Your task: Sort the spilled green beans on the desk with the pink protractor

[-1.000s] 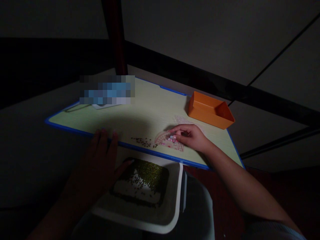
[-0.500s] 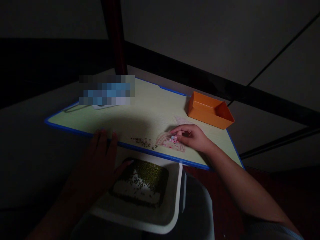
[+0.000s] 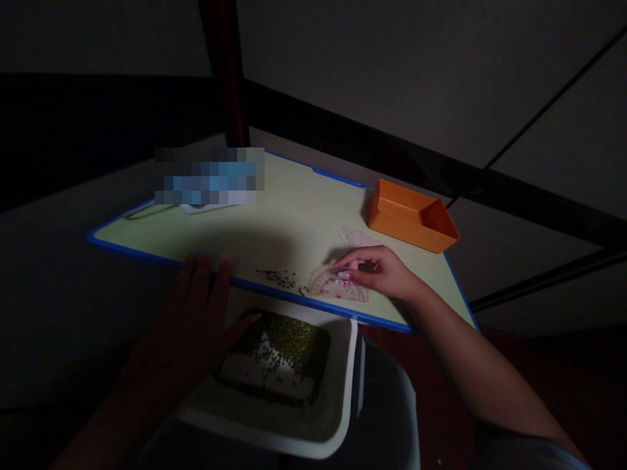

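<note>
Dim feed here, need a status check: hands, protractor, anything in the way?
Right hand pinching clear protractor. Left hand open at blue table edge. Loose beans near protractor's left end; orange box beyond right hand, apart from it.

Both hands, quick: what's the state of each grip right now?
Left hand: open, at the blue table edge.
Right hand: closed, holding the clear protractor.
</note>
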Motion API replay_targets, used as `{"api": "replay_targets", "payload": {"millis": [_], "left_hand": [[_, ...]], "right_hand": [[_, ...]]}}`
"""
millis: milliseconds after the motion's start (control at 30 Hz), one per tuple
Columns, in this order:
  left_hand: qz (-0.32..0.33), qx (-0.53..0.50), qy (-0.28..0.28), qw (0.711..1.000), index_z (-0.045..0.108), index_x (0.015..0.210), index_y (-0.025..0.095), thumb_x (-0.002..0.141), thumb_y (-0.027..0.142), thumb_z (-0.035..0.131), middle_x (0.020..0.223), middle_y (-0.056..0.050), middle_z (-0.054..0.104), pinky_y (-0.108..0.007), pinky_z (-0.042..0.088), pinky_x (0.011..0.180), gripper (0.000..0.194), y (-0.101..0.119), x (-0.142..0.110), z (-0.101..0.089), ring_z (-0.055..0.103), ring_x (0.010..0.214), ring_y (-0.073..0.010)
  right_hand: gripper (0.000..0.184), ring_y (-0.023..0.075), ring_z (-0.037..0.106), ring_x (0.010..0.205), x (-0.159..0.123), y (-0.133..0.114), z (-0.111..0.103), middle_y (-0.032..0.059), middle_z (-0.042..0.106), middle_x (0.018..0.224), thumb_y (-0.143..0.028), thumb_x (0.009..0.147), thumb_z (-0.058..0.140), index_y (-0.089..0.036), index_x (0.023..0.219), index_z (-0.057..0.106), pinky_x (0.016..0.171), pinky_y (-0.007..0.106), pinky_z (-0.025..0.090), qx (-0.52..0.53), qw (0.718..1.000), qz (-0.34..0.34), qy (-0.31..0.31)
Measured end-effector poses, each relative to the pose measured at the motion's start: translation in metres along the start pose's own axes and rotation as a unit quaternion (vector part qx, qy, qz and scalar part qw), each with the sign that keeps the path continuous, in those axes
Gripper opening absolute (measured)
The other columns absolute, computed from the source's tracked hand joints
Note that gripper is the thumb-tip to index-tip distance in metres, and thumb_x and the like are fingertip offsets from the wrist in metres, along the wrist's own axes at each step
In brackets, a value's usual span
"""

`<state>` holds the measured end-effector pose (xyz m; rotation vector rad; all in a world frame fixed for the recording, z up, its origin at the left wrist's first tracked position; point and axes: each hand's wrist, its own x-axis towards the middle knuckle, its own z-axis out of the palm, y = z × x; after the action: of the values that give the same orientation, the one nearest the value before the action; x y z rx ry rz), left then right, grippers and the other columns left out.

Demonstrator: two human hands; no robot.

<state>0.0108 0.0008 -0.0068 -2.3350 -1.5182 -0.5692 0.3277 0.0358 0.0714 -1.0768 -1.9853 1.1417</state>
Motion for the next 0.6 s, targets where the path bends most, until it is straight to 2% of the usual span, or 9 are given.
{"api": "replay_targets", "payload": {"millis": [200,600], "left_hand": [[-0.002,0.003,-0.004,1.000,0.009,0.145,0.007,0.081,0.063,0.034,0.153,-0.029,0.015,-0.054,0.025,0.113,0.089,0.0005,0.0009,0.0001,0.008,0.144,-0.0385],[0.002,0.000,-0.004,1.000,0.008,0.145,0.007,0.081,0.063,0.032,0.152,-0.029,0.016,-0.054,0.025,0.113,0.089,-0.0002,-0.0005,0.0004,0.008,0.145,-0.0382]], "right_hand": [[0.021,0.0068,0.041,0.053,0.0022,0.0046,0.0001,-0.0056,0.048,0.057,-0.023,0.080,0.065,-0.014,0.099,0.069,0.051,0.023,0.033,-0.015,0.999,0.007,0.031],[0.020,0.0068,0.041,0.053,0.0010,0.0030,0.0020,-0.0057,0.049,0.058,-0.024,0.080,0.066,-0.015,0.098,0.069,0.051,0.024,0.033,0.009,0.999,-0.009,0.032]]}}
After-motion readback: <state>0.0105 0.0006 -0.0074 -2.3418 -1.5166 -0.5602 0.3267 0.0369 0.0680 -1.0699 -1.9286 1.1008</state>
